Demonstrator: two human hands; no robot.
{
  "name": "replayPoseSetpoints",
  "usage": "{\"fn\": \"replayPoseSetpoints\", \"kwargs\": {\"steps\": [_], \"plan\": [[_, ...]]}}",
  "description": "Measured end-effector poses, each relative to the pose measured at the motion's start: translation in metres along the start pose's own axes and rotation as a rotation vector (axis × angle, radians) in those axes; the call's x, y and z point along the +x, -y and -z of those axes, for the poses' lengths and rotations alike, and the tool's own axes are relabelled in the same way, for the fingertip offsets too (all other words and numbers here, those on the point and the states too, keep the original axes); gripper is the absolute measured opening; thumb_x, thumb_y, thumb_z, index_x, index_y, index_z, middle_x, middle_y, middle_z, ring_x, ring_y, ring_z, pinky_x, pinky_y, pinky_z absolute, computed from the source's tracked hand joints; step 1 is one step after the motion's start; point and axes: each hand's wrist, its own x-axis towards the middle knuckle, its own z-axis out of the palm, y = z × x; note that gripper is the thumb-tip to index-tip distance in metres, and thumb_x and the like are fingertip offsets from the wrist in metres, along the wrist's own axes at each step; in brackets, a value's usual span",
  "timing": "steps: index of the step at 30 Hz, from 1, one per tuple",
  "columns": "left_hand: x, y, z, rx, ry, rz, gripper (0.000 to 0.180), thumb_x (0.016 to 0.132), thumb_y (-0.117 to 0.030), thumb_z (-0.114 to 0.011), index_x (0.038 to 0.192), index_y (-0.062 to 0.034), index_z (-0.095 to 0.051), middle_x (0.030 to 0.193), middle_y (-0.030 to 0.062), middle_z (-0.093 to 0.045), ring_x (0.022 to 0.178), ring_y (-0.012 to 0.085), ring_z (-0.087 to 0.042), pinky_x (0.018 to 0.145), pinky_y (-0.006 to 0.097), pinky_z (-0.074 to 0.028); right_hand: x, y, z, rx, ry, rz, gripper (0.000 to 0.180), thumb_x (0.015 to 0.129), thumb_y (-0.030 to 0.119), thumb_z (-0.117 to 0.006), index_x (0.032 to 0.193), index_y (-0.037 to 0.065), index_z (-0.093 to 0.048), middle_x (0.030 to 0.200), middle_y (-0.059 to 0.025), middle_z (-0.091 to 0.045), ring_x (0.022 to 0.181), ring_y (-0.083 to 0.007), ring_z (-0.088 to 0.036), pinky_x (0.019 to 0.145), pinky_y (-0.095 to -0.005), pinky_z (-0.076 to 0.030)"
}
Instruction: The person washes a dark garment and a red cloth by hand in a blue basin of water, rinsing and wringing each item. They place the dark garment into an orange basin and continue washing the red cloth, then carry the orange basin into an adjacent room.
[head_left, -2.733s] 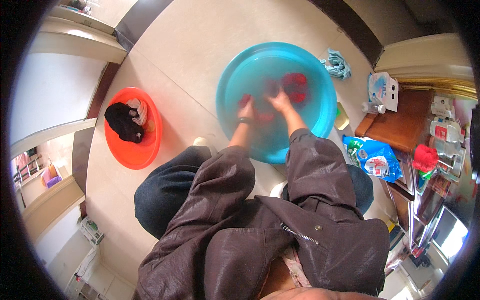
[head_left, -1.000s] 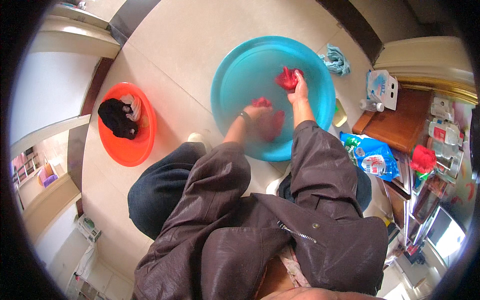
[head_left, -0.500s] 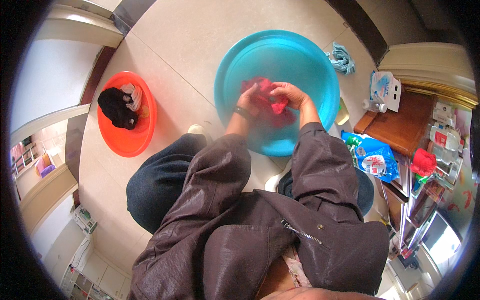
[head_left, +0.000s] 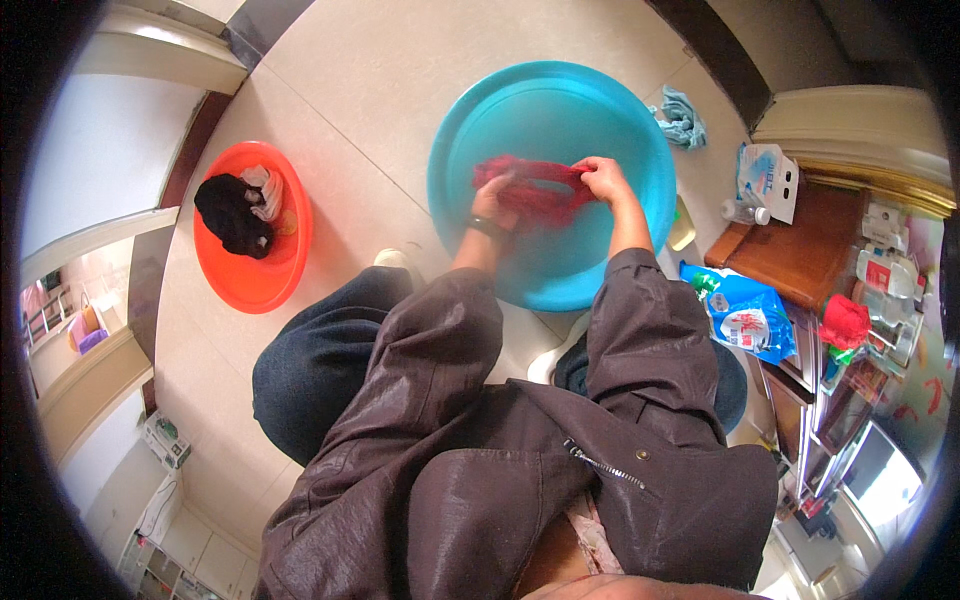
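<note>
A wet red cloth [head_left: 545, 180] is stretched sideways between my hands, low in a large turquoise basin [head_left: 449, 190] of cloudy water. My left hand [head_left: 494, 200], with a dark band at the wrist, grips the cloth's left end; its fingers are slightly blurred. Pinched in my right hand [head_left: 606, 180] is the upper right edge of the cloth. The lower part of the cloth hangs into the water, and an opening shows near its middle. I cannot tell what kind of garment it is.
On the left, an orange basin [head_left: 225, 277] holds black and white clothes [head_left: 236, 215]. A pale blue cloth [head_left: 682, 118] lies on the floor beyond the turquoise basin. Right of my arm are a blue detergent bag [head_left: 748, 315] and a brown wooden cabinet [head_left: 790, 245] with a bottle [head_left: 745, 212].
The red cloth was bunched between my hands and is now spread out wider. My right hand has moved right and slightly up; the left has shifted little.
</note>
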Motion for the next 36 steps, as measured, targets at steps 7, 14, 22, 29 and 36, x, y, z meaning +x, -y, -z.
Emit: {"fn": "replayPoseSetpoints", "kwargs": {"steps": [7,14,22,29,36], "plan": [[-0.008,0.0,-0.014,-0.068,0.215,0.076,0.042,0.084,-0.008,-0.059,0.125,-0.0083,-0.05,0.119,0.0128,-0.057,0.113,0.0301,-0.053,0.098,0.051,-0.04,-0.002,0.0,-0.003,-0.18,-0.192,0.026,0.035,0.073,-0.002,-0.052,0.102,0.007,-0.069,0.091,-0.0108,-0.069,0.08,-0.0212,-0.065,0.072,-0.0338,-0.052],[-0.001,0.006,-0.011,0.11,0.006,0.013,0.037,0.083,-0.009,-0.063,0.118,-0.0053,-0.052,0.11,0.0134,-0.06,0.103,0.0325,-0.058,0.093,0.052,-0.044,-0.002,0.002,-0.012,-0.256,-0.179,0.11,0.028,0.077,0.013,-0.061,0.103,0.006,-0.065,0.092,-0.0152,-0.068,0.082,-0.027,-0.066,0.072,-0.0387,-0.053],[-0.003,0.004,-0.017,0.092,-0.467,0.176,0.024,0.087,-0.022,-0.061,0.103,-0.0043,-0.058,0.101,0.016,-0.064,0.094,0.0341,-0.062,0.088,0.051,-0.048,0.007,-0.008,-0.004,1.178,-0.203,-0.269,0.023,0.094,0.017,-0.042,0.106,0.001,-0.054,0.097,-0.0151,-0.064,0.082,-0.031,-0.066,0.069,-0.0477,-0.055],[-0.014,0.015,-0.031,0.173,-0.246,0.383,0.026,0.088,-0.025,-0.06,0.103,-0.0042,-0.059,0.106,0.0156,-0.064,0.097,0.0318,-0.062,0.091,0.051,-0.046,0.01,-0.008,-0.029,1.738,-0.128,-0.311,0.018,0.09,0.018,-0.051,0.101,0.004,-0.057,0.095,-0.012,-0.066,0.081,-0.0273,-0.066,0.075,-0.0436,-0.056],[-0.015,0.02,-0.041,-0.046,0.088,0.314,0.031,0.084,-0.018,-0.064,0.113,-0.0061,-0.058,0.113,0.0126,-0.063,0.103,0.029,-0.06,0.096,0.046,-0.044,-0.015,0.015,-0.045,1.591,0.108,-0.264,0.02,0.087,0.025,-0.06,0.097,0.008,-0.06,0.094,-0.01,-0.067,0.085,-0.0269,-0.064,0.083,-0.0442,-0.051]]}}
